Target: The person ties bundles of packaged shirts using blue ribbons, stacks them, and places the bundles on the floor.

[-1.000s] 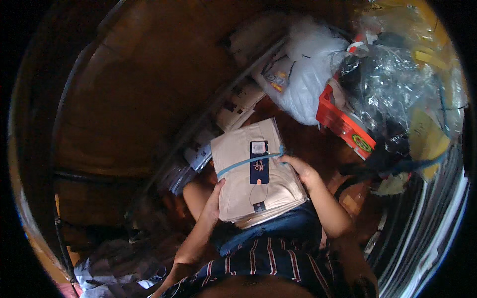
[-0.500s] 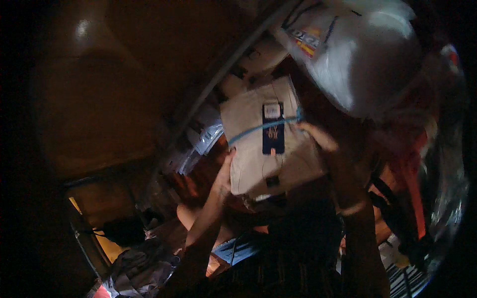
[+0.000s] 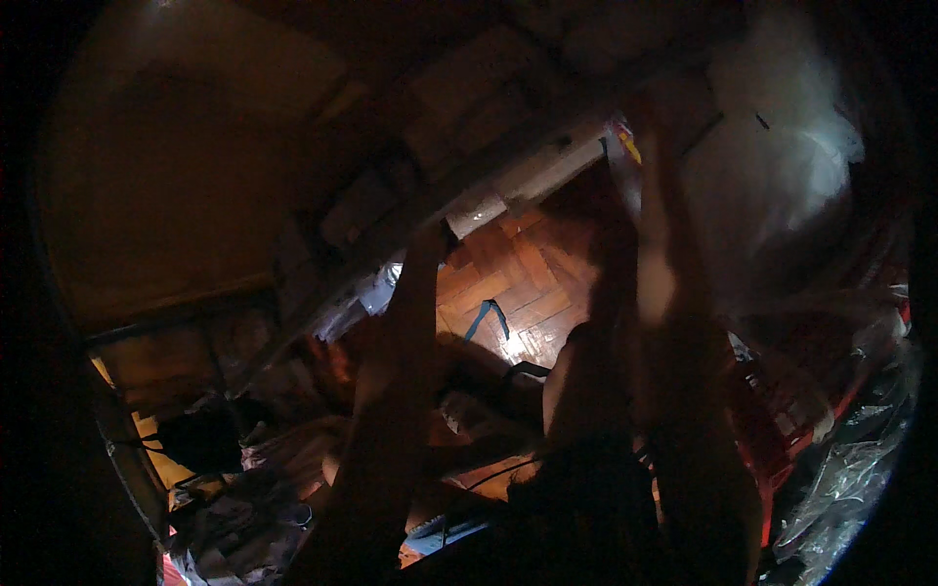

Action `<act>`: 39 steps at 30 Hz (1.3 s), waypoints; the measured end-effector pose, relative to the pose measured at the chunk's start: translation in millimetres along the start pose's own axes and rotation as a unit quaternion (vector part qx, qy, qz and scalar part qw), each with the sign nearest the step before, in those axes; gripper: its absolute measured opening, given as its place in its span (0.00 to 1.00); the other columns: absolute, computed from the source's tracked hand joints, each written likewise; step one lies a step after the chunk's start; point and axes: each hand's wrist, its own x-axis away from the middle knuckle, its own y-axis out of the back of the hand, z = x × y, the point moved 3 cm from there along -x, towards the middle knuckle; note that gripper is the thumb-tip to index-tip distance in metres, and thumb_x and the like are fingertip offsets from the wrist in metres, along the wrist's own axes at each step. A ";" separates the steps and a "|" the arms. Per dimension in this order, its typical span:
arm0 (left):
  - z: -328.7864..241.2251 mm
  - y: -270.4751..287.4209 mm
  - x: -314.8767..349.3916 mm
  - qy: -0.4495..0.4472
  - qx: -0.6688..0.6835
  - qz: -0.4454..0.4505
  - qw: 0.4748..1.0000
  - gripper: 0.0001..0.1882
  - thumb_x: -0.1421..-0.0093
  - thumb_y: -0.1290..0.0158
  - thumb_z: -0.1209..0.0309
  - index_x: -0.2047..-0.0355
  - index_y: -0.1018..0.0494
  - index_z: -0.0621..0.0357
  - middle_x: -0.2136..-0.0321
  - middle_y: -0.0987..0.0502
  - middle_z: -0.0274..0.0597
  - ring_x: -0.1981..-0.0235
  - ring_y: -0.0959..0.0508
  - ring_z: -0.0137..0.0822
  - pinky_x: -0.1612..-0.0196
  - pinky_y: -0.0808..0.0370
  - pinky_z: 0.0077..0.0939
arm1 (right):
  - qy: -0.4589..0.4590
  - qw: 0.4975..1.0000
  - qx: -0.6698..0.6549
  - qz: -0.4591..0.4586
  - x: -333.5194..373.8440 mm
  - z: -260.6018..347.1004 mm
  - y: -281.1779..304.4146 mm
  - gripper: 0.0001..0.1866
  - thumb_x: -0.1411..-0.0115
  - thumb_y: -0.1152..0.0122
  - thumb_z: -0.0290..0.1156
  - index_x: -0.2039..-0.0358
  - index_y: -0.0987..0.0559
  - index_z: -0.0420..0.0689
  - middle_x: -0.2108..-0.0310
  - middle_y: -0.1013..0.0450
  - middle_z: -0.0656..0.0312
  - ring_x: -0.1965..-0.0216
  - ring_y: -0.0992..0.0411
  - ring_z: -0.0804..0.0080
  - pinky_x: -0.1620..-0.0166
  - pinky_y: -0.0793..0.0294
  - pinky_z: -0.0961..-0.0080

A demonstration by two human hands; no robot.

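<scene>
Both my arms stretch forward and apart in dim light. My left hand (image 3: pixel 426 246) is a dark shape at the near edge of a long shelf or rail (image 3: pixel 469 178); its fingers are lost in shadow. Farther forward on the right, my right hand (image 3: pixel 649 132) reaches beside a clear plastic bag (image 3: pixel 628 168) with coloured print, its fingers also too dark to make out. Between the hands, a pale folded stack (image 3: pixel 552 174) shows along the shelf's edge. A narrow bent blue strip (image 3: pixel 489 314) lies on the lit wooden floor (image 3: pixel 532 273) below it.
A large translucent plastic bag (image 3: pixel 782 146) bulges at the far right, and crumpled clear plastic (image 3: pixel 855 469) lies at the near right. Dark crumpled cloth (image 3: pixel 244 532) is heaped at the near left. Plastic-wrapped packets (image 3: pixel 366 298) lie below the shelf.
The beige folded garment with a dark tag and blue strip around it has left my hands. Both arms have moved forward, and a blue strip now shows on the floor.
</scene>
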 end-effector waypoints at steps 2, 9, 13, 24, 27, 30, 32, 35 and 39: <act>11.0 13.2 29.5 -0.008 -0.058 -0.027 0.998 0.18 0.49 0.56 0.59 0.61 0.35 0.56 0.65 0.30 0.44 0.66 0.29 0.39 0.62 0.32 0.33 | 0.012 1.000 -0.011 -0.012 15.6 -9.2 -6.8 0.16 0.53 0.52 0.30 0.63 0.30 0.38 0.63 0.33 0.56 0.58 0.36 0.66 0.53 0.42 0.74; 75.7 92.6 230.1 0.019 -0.298 -0.095 0.950 0.17 0.51 0.55 0.61 0.63 0.33 0.55 0.65 0.30 0.45 0.66 0.29 0.41 0.63 0.32 0.32 | 0.012 0.999 0.021 0.045 98.2 -14.7 -7.3 0.15 0.53 0.52 0.32 0.64 0.29 0.41 0.63 0.32 0.56 0.58 0.37 0.64 0.53 0.42 0.72; 69.4 139.0 301.6 0.005 -0.423 -0.162 0.891 0.16 0.52 0.54 0.62 0.64 0.32 0.55 0.66 0.30 0.45 0.66 0.29 0.42 0.63 0.32 0.32 | -0.051 0.957 0.064 0.278 198.7 -2.0 -1.3 0.14 0.52 0.52 0.35 0.65 0.28 0.43 0.64 0.32 0.56 0.58 0.37 0.63 0.52 0.42 0.71; -30.8 186.5 352.9 -0.176 -0.695 -0.245 0.653 0.13 0.54 0.52 0.64 0.68 0.29 0.54 0.66 0.29 0.47 0.66 0.29 0.44 0.63 0.32 0.31 | -0.122 0.884 0.057 0.447 270.0 41.0 59.8 0.13 0.52 0.52 0.41 0.69 0.25 0.50 0.66 0.31 0.57 0.58 0.37 0.59 0.52 0.43 0.68; -25.6 160.6 353.2 -0.269 -0.737 -0.252 0.566 0.14 0.55 0.52 0.63 0.69 0.29 0.55 0.66 0.29 0.46 0.64 0.30 0.45 0.62 0.33 0.32 | -0.070 0.855 0.220 0.464 246.1 76.1 84.8 0.18 0.50 0.57 0.45 0.63 0.28 0.51 0.59 0.35 0.57 0.53 0.41 0.60 0.47 0.49 0.69; -21.5 160.7 356.4 -0.333 -0.712 -0.270 0.556 0.13 0.55 0.52 0.63 0.71 0.29 0.57 0.67 0.29 0.46 0.65 0.30 0.45 0.63 0.33 0.34 | -0.070 0.840 0.294 0.450 245.3 103.3 97.3 0.21 0.48 0.61 0.47 0.58 0.30 0.52 0.54 0.38 0.59 0.50 0.44 0.61 0.45 0.53 0.68; -19.4 159.2 363.7 -0.310 -0.705 -0.292 0.567 0.14 0.55 0.52 0.63 0.71 0.29 0.58 0.67 0.29 0.46 0.65 0.31 0.46 0.61 0.34 0.35 | -0.040 0.845 0.295 0.443 257.4 106.4 96.8 0.21 0.47 0.63 0.47 0.57 0.30 0.52 0.53 0.38 0.59 0.49 0.44 0.61 0.44 0.54 0.68; -27.3 153.2 366.4 -0.325 -0.680 -0.286 0.592 0.13 0.56 0.51 0.66 0.70 0.29 0.58 0.66 0.30 0.46 0.65 0.32 0.47 0.60 0.35 0.35 | 0.044 0.830 0.324 0.452 283.1 32.7 68.7 0.20 0.48 0.62 0.45 0.58 0.31 0.52 0.53 0.38 0.58 0.50 0.43 0.61 0.45 0.52 0.67; -34.2 135.0 398.7 -0.472 -0.576 -0.268 0.611 0.15 0.59 0.50 0.71 0.68 0.30 0.57 0.66 0.30 0.45 0.64 0.32 0.47 0.58 0.37 0.35 | 0.033 0.721 0.328 0.609 261.7 64.1 74.1 0.18 0.51 0.53 0.37 0.59 0.30 0.49 0.55 0.37 0.57 0.53 0.40 0.61 0.49 0.45 0.69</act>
